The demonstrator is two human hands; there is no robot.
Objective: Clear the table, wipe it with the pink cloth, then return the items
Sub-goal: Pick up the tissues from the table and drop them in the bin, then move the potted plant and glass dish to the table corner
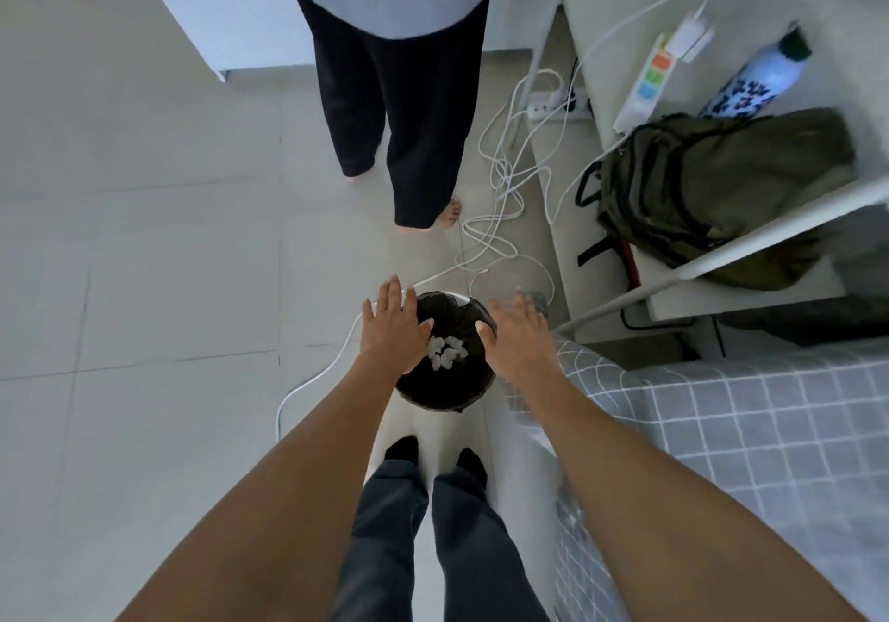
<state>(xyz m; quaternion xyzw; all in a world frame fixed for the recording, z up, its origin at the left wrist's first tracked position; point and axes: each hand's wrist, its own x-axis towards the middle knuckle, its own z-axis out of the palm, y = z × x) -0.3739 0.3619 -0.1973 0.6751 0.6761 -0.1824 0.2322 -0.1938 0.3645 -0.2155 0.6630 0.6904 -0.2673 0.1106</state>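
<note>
A small round bin (445,390) lined with a black bag stands on the floor right in front of my feet. White crumpled scraps (447,351) lie inside it. My left hand (394,328) hovers over the bin's left rim with fingers straight and spread, holding nothing. My right hand (519,333) is stretched out flat over the bin's right rim, also holding nothing. The pink cloth and the table top are out of view.
Another person (409,92) in dark trousers stands barefoot just beyond the bin. Tangled white cables (505,188) lie on the floor. A white shelf unit (721,261) at the right holds an olive backpack (712,188), a power strip (644,87) and a patterned bottle (755,78). A checked bedsheet (721,429) sits at lower right.
</note>
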